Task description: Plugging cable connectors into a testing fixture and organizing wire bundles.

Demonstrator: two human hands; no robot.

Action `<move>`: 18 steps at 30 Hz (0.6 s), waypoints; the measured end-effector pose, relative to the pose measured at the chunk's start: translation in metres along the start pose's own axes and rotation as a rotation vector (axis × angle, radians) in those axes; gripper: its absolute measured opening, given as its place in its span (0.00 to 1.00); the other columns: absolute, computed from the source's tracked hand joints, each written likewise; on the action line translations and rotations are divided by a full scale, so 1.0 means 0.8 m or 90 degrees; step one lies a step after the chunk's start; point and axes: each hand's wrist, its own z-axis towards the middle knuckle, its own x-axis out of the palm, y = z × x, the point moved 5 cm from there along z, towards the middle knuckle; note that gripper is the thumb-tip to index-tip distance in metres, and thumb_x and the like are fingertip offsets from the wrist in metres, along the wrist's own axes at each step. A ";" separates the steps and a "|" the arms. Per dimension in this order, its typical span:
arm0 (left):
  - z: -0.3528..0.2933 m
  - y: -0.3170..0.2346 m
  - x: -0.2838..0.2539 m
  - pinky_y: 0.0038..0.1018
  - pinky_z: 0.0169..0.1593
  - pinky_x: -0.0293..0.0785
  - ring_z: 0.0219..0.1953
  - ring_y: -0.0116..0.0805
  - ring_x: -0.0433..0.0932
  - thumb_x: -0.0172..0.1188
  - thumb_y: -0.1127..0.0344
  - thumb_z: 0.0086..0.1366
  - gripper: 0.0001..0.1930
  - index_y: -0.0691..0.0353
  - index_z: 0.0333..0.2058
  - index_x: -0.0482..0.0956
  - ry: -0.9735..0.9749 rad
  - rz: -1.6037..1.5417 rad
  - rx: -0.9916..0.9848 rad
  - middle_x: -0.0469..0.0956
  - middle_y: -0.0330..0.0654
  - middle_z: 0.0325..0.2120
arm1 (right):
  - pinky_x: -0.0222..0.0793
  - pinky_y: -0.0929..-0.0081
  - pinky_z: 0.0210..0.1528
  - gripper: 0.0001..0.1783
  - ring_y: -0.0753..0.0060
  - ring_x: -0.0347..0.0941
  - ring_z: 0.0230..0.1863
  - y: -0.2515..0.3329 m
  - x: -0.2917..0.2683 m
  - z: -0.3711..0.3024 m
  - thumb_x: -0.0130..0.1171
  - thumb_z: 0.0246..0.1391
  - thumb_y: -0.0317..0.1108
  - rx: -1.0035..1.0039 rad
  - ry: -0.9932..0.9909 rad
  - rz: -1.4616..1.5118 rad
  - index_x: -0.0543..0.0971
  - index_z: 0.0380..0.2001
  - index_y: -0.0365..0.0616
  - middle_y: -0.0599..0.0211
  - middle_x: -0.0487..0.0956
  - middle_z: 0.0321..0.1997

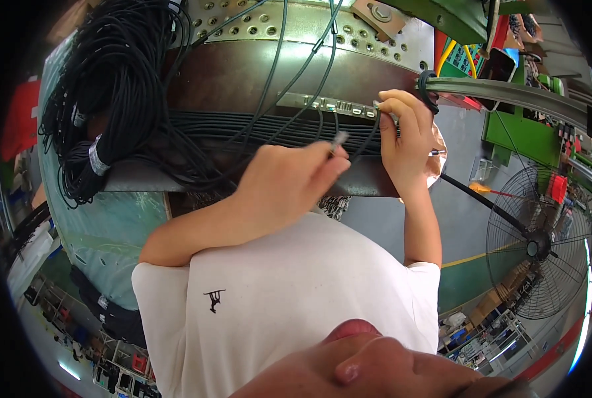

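My left hand (289,174) is closed in a pinch over the front of the bench. A cable connector (340,140) with a pale, shiny tip sticks up from its fingers; some blur softens its outline. Beyond it, a narrow metal fixture strip (332,106) with several small slots lies on the bench, and black cable ends sit in some slots. My right hand (405,129) is at the strip's right end, thumb and fingertips closed around the end of a black cable (371,136). Many black cables (206,126) run side by side just in front of the strip.
A thick bundle of black cables (120,73) hangs over the bench's left end, tied with a silvery band (98,156). A perforated metal plate (243,25) and green machine part (448,20) stand at the back. A metal rail (508,86) and a large fan (538,245) are at right.
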 end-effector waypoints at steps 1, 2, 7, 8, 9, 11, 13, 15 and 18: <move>0.001 0.002 -0.013 0.20 0.27 0.72 0.21 0.24 0.77 0.46 0.58 0.72 0.15 0.64 0.39 0.74 -0.053 -0.183 -0.050 0.78 0.37 0.19 | 0.64 0.68 0.44 0.11 0.63 0.74 0.39 -0.011 0.015 -0.013 0.60 0.43 0.21 0.069 0.047 0.101 0.74 0.32 0.43 0.67 0.78 0.38; 0.000 0.007 -0.025 0.19 0.27 0.71 0.21 0.23 0.76 0.45 0.57 0.72 0.15 0.64 0.39 0.74 -0.110 -0.366 -0.107 0.77 0.36 0.18 | 0.64 0.68 0.45 0.11 0.61 0.74 0.39 -0.019 0.030 -0.024 0.60 0.43 0.20 0.137 0.098 0.209 0.74 0.33 0.42 0.65 0.78 0.38; 0.007 0.011 0.010 0.17 0.26 0.67 0.20 0.23 0.72 0.41 0.53 0.73 0.19 0.64 0.36 0.73 0.141 -0.666 -0.209 0.75 0.38 0.21 | 0.66 0.69 0.44 0.09 0.63 0.75 0.40 -0.014 0.035 -0.023 0.59 0.45 0.20 0.138 0.113 0.194 0.73 0.31 0.42 0.64 0.79 0.37; 0.010 0.012 0.012 0.17 0.26 0.67 0.20 0.23 0.72 0.41 0.53 0.73 0.19 0.64 0.36 0.73 0.143 -0.665 -0.208 0.75 0.38 0.21 | 0.66 0.69 0.44 0.09 0.63 0.75 0.40 -0.014 0.032 -0.022 0.59 0.45 0.20 0.139 0.112 0.193 0.73 0.31 0.42 0.64 0.79 0.37; 0.014 0.013 0.016 0.17 0.26 0.67 0.20 0.23 0.72 0.41 0.53 0.73 0.19 0.64 0.35 0.73 0.149 -0.673 -0.230 0.75 0.38 0.20 | 0.66 0.70 0.44 0.09 0.63 0.75 0.40 -0.015 0.031 -0.021 0.59 0.45 0.21 0.146 0.135 0.204 0.73 0.31 0.42 0.64 0.79 0.37; 0.024 0.014 0.017 0.19 0.25 0.68 0.18 0.24 0.72 0.42 0.53 0.73 0.19 0.63 0.33 0.72 0.167 -0.705 -0.277 0.75 0.39 0.18 | 0.66 0.70 0.43 0.09 0.63 0.75 0.40 -0.018 0.025 -0.017 0.60 0.45 0.23 0.105 0.118 0.187 0.75 0.32 0.42 0.65 0.78 0.37; 0.032 0.011 0.019 0.20 0.24 0.69 0.17 0.25 0.72 0.42 0.53 0.73 0.19 0.63 0.33 0.72 0.214 -0.728 -0.306 0.75 0.40 0.18 | 0.67 0.69 0.43 0.09 0.64 0.75 0.40 0.004 0.005 -0.001 0.60 0.44 0.25 0.019 0.077 0.139 0.76 0.32 0.42 0.66 0.78 0.37; 0.028 -0.002 0.030 0.22 0.23 0.69 0.17 0.27 0.73 0.43 0.54 0.72 0.19 0.63 0.31 0.72 0.301 -0.750 -0.345 0.76 0.41 0.17 | 0.67 0.69 0.41 0.12 0.65 0.75 0.38 0.030 -0.007 0.007 0.60 0.42 0.29 -0.129 0.074 0.070 0.77 0.35 0.43 0.67 0.77 0.36; 0.016 -0.009 0.012 0.20 0.28 0.72 0.22 0.26 0.77 0.48 0.60 0.70 0.16 0.66 0.30 0.77 0.311 -0.523 -0.248 0.79 0.41 0.21 | 0.68 0.68 0.40 0.09 0.62 0.75 0.38 -0.002 -0.007 -0.003 0.61 0.44 0.24 0.013 0.035 0.174 0.77 0.32 0.42 0.64 0.78 0.37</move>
